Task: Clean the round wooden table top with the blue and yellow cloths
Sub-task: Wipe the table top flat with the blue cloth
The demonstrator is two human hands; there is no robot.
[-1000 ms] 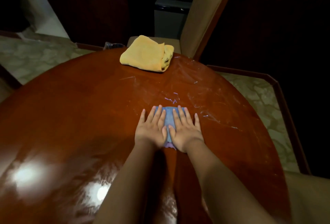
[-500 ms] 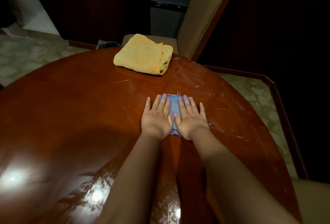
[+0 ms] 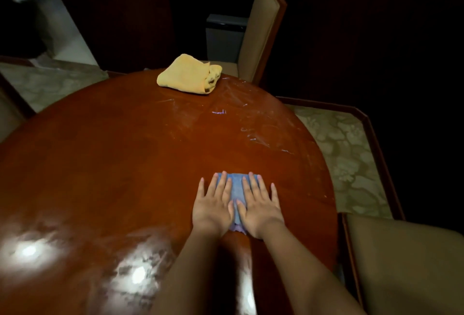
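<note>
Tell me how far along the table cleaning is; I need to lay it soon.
Partly done. The near side of the table top looks glossy. Both hands, left hand and right hand, press flat on the blue cloth. Left: whitish streaks on the far right, and the yellow cloth lies folded, untouched.

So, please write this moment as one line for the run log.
step: wiping | left hand: flat on blue cloth | right hand: flat on blue cloth | yellow cloth: folded, far table edge, untouched

Dining room: round wooden table (image 3: 100, 164), upholstered chairs (image 3: 263, 30), patterned carpet (image 3: 346, 159).
</note>
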